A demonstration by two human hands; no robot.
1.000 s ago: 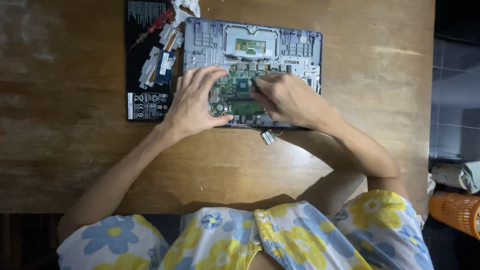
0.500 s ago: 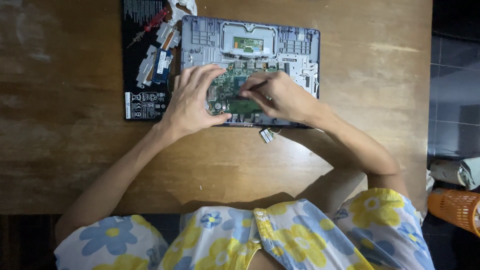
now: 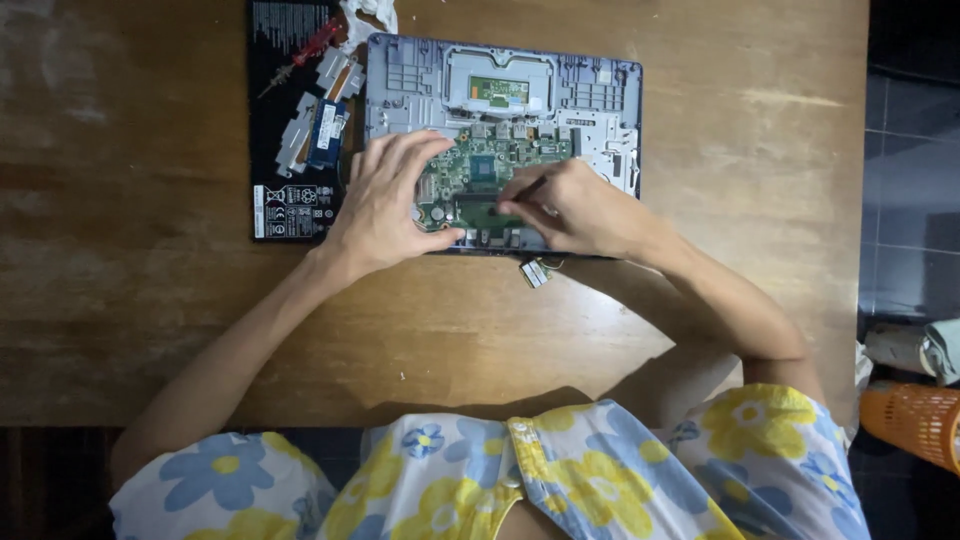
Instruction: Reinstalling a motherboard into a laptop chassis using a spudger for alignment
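Note:
An opened laptop base (image 3: 600, 95) lies on the wooden table (image 3: 150, 250) with its green circuit board (image 3: 490, 165) exposed. My left hand (image 3: 385, 200) rests flat on the board's left part, fingers spread, thumb near the front edge. My right hand (image 3: 575, 210) is closed around a thin dark tool (image 3: 528, 186), whose tip touches the board near its middle. A small loose part on wires (image 3: 535, 271) lies just off the laptop's front edge.
A black cover panel (image 3: 285, 150) lies left of the laptop, carrying a red screwdriver (image 3: 305, 50), metal brackets and a blue memory card (image 3: 326, 130). Crumpled white tissue (image 3: 368, 12) sits at the top. An orange basket (image 3: 915, 425) stands on the floor at right.
My right hand has shifted slightly so the thin tool now shows and points at the board's middle. My left hand stays in place on the board.

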